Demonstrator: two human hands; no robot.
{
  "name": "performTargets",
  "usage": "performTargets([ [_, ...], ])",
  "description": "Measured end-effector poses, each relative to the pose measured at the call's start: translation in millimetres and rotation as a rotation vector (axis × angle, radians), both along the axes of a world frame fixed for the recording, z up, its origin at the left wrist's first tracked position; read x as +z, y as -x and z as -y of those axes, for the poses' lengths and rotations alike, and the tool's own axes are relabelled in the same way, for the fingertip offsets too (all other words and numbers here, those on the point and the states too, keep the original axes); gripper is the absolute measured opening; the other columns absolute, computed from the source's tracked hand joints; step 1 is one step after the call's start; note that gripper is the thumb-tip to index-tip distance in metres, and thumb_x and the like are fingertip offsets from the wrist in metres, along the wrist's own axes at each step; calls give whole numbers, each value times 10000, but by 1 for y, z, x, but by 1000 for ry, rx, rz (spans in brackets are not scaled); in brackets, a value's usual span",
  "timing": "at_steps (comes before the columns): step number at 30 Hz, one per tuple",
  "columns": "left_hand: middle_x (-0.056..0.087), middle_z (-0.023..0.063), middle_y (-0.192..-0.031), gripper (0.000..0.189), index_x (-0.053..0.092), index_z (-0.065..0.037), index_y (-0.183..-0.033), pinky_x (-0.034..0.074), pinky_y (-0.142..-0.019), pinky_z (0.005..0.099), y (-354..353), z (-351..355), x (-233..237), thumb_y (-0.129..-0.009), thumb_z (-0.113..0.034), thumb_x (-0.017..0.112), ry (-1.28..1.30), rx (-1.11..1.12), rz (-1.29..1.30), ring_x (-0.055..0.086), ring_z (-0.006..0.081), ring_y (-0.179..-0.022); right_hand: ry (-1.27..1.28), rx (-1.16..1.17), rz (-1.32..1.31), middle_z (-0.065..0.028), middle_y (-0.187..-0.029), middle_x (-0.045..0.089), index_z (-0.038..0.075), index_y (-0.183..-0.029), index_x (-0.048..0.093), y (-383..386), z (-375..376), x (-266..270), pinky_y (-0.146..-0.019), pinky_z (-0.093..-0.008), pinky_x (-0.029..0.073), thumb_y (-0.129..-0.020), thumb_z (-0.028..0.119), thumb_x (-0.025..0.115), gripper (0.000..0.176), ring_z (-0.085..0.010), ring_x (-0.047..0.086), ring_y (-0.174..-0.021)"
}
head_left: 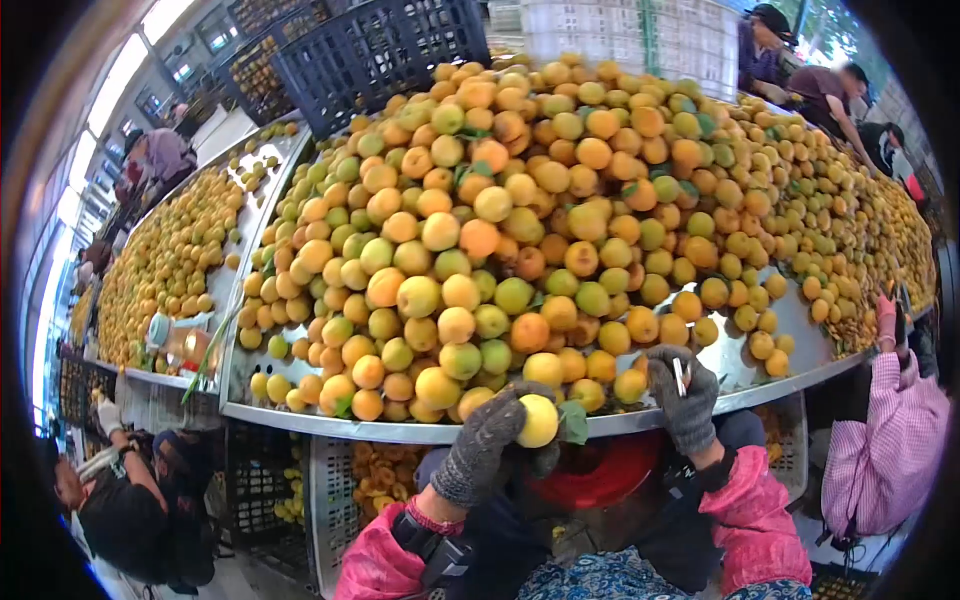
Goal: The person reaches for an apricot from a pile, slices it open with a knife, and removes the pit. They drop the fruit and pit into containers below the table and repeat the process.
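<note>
My left hand (pixel 478 450), in a dark grey knitted glove, is closed around a pale yellow apricot (pixel 538 421) just in front of the metal table rim. A green leaf (pixel 573 422) shows beside the fruit. My right hand (pixel 688 398), in a matching glove, is curled at the table edge around a small tool with a white end (pixel 679 376); the rest of it is hidden in the fingers. A large heap of yellow, orange and greenish apricots (pixel 480 240) rises on the table directly beyond both hands. Under the rim, between my arms, sits a red basin (pixel 600 472).
The metal table rim (pixel 400 432) runs across in front of me. A crate of cut orange fruit (pixel 385 475) stands below left, and a dark crate (pixel 380 60) behind the heap. Co-workers are at left, at back right, and a pink checked sleeve (pixel 890 420) at right.
</note>
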State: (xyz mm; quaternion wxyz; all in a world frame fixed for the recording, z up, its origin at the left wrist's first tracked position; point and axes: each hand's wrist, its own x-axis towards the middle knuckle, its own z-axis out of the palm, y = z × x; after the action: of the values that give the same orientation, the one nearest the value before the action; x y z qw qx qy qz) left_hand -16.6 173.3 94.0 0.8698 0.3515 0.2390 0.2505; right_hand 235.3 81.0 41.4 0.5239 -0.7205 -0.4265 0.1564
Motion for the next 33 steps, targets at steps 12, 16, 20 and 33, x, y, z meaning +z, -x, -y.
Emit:
performTargets([
  [12, 606, 138, -1056, 473, 513, -61, -1191, 516, -628, 337, -34, 91, -22, -916, -446, 523, 261, 1, 196, 605, 243, -730, 396, 481, -514, -125, -948, 690, 39, -1109, 623, 45, 92, 38, -784, -332, 521, -810, 254, 724, 382, -207, 675, -874],
  [16, 584, 183, -1078, 521, 470, -69, -1247, 494, -626, 373, -32, 111, -38, -968, -500, 379, 336, 168, 204, 578, 268, -733, 334, 362, -574, -131, -891, 690, 35, -1077, 628, 39, 113, 39, -736, -347, 532, -804, 241, 720, 354, -227, 683, -805],
  [20, 548, 196, -1203, 512, 431, -64, -1297, 435, -893, 473, -27, 130, -62, -960, -449, 441, 486, 240, 422, 551, 314, -972, 376, 382, 151, -184, -861, 659, 47, -1124, 576, 35, 124, 16, -653, -389, 530, -795, 244, 716, 408, -331, 663, -741],
  [33, 531, 170, -1254, 671, 441, 13, -1297, 431, -990, 389, -60, 176, -32, -890, -508, 553, 425, 142, 287, 543, 268, -1112, 199, 278, -38, -195, -759, 639, 32, -1091, 592, 83, 154, 28, -583, -403, 508, -894, 271, 612, 311, -343, 650, -682],
])
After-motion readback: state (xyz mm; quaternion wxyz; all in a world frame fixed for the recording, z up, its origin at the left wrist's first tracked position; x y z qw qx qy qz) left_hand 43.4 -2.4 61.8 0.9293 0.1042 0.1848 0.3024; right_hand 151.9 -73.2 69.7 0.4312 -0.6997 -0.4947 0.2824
